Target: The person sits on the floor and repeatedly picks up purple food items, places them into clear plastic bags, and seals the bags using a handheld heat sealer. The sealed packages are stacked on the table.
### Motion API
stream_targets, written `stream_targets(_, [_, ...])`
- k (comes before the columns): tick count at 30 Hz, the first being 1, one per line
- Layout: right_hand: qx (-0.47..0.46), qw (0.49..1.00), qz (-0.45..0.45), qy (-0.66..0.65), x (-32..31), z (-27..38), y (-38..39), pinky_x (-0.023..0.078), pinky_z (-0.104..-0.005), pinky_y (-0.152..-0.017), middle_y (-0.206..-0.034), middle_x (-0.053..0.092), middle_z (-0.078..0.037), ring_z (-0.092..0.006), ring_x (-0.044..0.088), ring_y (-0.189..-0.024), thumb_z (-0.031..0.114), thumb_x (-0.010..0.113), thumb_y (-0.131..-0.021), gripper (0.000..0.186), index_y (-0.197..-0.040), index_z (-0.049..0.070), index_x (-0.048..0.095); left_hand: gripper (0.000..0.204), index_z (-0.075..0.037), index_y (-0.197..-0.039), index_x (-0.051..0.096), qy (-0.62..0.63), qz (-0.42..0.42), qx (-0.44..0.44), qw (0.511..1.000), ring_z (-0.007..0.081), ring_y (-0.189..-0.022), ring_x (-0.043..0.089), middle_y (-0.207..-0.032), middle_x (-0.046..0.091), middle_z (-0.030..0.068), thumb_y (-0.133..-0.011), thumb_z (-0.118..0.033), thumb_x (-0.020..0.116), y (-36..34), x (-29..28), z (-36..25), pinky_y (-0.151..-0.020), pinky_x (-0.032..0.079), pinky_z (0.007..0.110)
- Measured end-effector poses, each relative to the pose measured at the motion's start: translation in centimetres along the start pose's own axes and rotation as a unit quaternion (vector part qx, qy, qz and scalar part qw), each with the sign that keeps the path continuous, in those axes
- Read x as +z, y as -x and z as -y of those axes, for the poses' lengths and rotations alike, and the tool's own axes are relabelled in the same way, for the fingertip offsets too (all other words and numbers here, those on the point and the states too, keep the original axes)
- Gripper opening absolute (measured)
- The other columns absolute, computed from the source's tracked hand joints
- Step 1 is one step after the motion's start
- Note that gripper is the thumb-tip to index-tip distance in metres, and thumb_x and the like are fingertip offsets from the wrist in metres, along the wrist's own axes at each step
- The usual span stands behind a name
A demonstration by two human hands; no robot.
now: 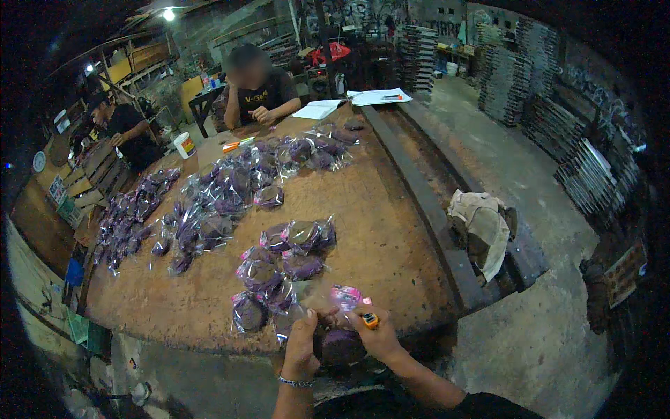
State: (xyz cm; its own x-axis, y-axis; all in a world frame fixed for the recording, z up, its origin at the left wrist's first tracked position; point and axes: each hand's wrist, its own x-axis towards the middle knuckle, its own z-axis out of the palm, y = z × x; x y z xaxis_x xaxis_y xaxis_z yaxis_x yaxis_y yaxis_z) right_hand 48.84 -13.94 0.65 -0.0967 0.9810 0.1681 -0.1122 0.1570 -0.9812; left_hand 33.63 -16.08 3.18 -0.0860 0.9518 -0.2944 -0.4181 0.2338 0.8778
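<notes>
Both my hands are closed on a clear plastic bag with a pink label (345, 297) at the table's near edge. My left hand (301, 349) pinches its left side, thumb up, and wears a bracelet at the wrist. On the right side my right hand (379, 340) grips it; a small orange finger counter (370, 320) sits on a finger. Just below, between the hands, shows a dark purple bundle (342, 346); whether it is inside the bag I cannot tell. A loose group of wrapped purple bundles (259, 275) with pink labels lies beyond my left hand.
The wooden table (363, 202) carries a large heap of wrapped bundles (230, 174) at the left. Open notebooks (380, 97) and a white tub (185, 145) stand farther off. A cloth (481, 223) lies on the right-hand beam. Two people sit beyond the table.
</notes>
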Motion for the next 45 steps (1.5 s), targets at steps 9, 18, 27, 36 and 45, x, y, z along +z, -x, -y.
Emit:
stream_targets(9, [-0.257,0.953,0.046,0.151,-0.9,3.4,-0.3,0.050,-0.0321,-0.059,-0.078,0.063,-0.012,-0.0231,0.063,-0.068,0.018,0.074,-0.071,0.019,-0.077,0.003,0.065,0.020,-0.001,-0.092,0.061,-0.057,0.056,0.185,0.979,0.0111,-0.082,0.055,-0.087,0.060,0.0025,-0.086,-0.020,0.063,0.7,1.4,-0.2,-0.073,0.045,0.026])
stream_targets(18, [-0.207,0.973,0.056,0.087,-1.0,3.8,0.0,0.050,-0.0317,-0.064,-0.075,0.065,-0.014,-0.0205,0.064,-0.071,0.009,0.064,-0.078,0.009,-0.082,0.001,0.066,0.024,0.000,-0.084,0.059,-0.299,0.087,0.094,0.946,0.0072,-0.069,0.051,-0.073,0.058,0.0008,-0.093,-0.021,0.052,1.0,-0.6,0.1,-0.064,0.042,0.023])
stream_targets(27, [-0.122,0.959,0.063,0.246,-2.3,5.4,0.2,0.052,-0.0334,-0.066,-0.079,0.065,-0.012,-0.0271,0.065,-0.075,0.015,0.067,-0.080,0.013,-0.088,0.004,0.065,0.034,-0.001,-0.117,0.056,-0.132,0.125,-0.010,0.983,0.0126,-0.107,0.051,-0.113,0.060,0.0088,-0.092,-0.024,0.051,-0.3,-0.7,0.9,-0.093,0.038,0.028])
stream_targets(36, [0.015,0.998,-0.034,0.056,-1.9,2.7,-0.4,0.047,-0.0247,-0.065,-0.081,0.063,-0.004,-0.0089,0.057,-0.071,0.001,0.063,-0.080,0.015,-0.095,0.001,0.061,0.033,0.000,-0.099,0.063,-0.285,0.018,0.116,0.951,0.0139,-0.090,0.060,-0.097,0.066,0.0069,-0.071,-0.012,0.076,1.0,1.4,0.7,-0.084,0.047,0.029])
stream_targets(45, [-0.024,0.988,0.060,0.138,-0.5,3.8,-0.3,0.046,-0.0344,-0.086,-0.098,0.063,-0.014,-0.0276,0.061,-0.095,0.012,0.059,-0.085,0.023,-0.106,0.002,0.061,0.026,-0.002,-0.103,0.062,-0.254,0.055,0.226,0.939,0.0091,-0.072,0.051,-0.087,0.063,0.0041,-0.077,-0.003,0.068,0.9,0.6,1.3,-0.067,0.043,0.023])
